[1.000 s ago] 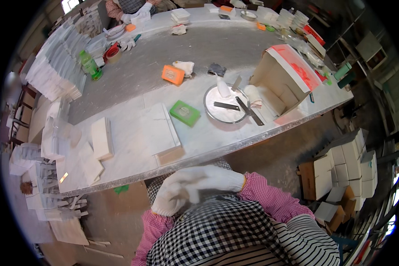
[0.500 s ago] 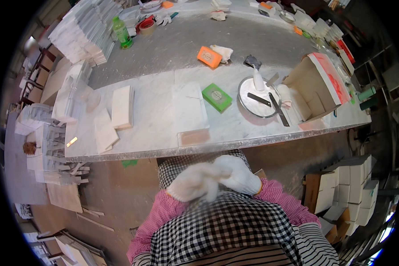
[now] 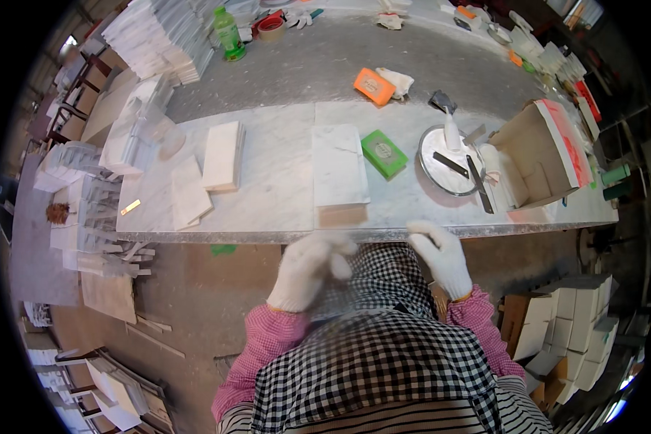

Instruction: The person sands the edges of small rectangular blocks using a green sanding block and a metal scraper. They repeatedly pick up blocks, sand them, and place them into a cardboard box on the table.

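Note:
Both my hands wear white knit gloves and are held apart over my lap, just in front of the bench edge. My left hand (image 3: 307,269) is smeared by motion at the fingertips, but its fingers look spread, with nothing in them. My right hand (image 3: 443,260) holds nothing, its fingers reaching forward and apart from the thumb. Nearest beyond them on the bench lies a white marble tile (image 3: 338,165) with a grey vein. A green rectangular block (image 3: 385,154) rests against its right side. Farther right, a round metal pan (image 3: 450,182) of white material carries dark flat blades and a white squeeze bottle (image 3: 451,134).
On the left are a stack of white tiles (image 3: 223,155), loose thin tiles (image 3: 189,194) and tall slab piles (image 3: 152,40). An orange block (image 3: 374,86) lies farther back. An open cardboard box (image 3: 539,155) stands right. White blocks (image 3: 564,318) are piled on the floor.
My hands, together over my lap before, have separated and moved forward toward the bench edge. The view has shifted slightly, so the bench items appear farther right and higher.

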{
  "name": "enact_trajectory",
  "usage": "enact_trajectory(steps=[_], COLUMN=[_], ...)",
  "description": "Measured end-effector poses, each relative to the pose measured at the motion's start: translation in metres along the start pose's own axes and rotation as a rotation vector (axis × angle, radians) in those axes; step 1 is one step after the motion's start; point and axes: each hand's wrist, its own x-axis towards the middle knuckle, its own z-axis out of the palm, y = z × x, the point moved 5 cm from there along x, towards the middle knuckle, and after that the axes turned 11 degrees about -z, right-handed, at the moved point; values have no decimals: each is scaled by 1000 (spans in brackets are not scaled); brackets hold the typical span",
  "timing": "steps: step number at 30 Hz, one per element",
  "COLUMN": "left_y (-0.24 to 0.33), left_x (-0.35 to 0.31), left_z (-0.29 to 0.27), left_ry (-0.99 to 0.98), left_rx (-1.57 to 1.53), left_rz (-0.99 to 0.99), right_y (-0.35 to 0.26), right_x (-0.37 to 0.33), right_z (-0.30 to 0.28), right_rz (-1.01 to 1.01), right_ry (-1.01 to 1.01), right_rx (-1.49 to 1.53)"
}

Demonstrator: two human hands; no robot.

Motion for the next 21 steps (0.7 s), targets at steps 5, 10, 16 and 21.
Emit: enact_trajectory(steps=[5,10,16,21], left_y=[52,78,78,65], left_x=[24,92,142,149], left_z=[-22,-27,-23,-25], left_ry=[582,651,590,572], left_rx=[579,885,1123,943], left_rz=[169,284,-13,-45], right_y=[-15,-52,-42,-41], right_x=[27,71,95,67], right_z=[-8,37,64,63], right_rz=[-355,-717,-838,-818], right_ry=[2,-154,-188,-265], right_rx=[-410,-784,-850,-775])
